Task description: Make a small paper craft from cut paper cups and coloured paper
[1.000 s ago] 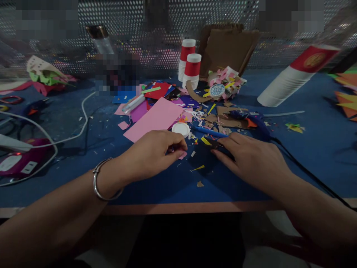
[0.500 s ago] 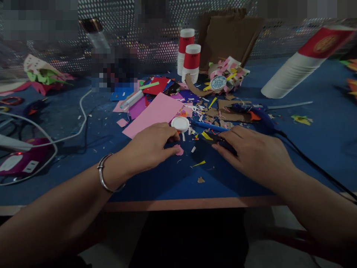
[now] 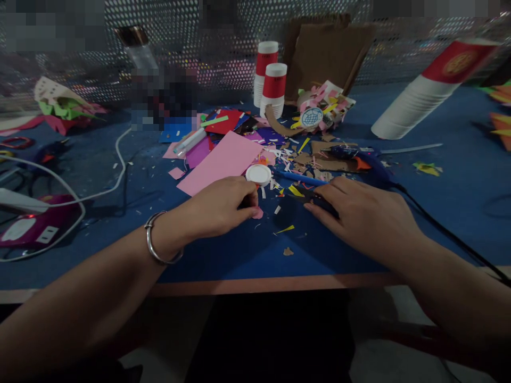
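Observation:
My left hand (image 3: 221, 208) is closed, thumb and forefinger pinching a small piece of pink paper (image 3: 257, 213) low over the blue tabletop. Just beyond those fingertips lies a round white lid (image 3: 258, 174), close to a sheet of pink paper (image 3: 221, 164). My right hand (image 3: 361, 215) is wrapped around a black-handled tool (image 3: 321, 201); its front end points left among the scraps, and its kind is mostly hidden by the fingers and shadow. A blue pen-like stick (image 3: 301, 177) runs up to the knuckles of that hand.
Paper and cardboard scraps cover the middle. A glue gun (image 3: 373, 164) with a black cord lies at right, before a leaning stack of paper cups (image 3: 423, 98). More cup stacks (image 3: 273, 90) and a cardboard piece (image 3: 325, 61) stand behind. A purple power strip (image 3: 43, 218) sits at left.
My left fingers have closed more tightly on the small pink paper piece. My right hand stays nearly still with the black-handled tool. The view has shifted slightly.

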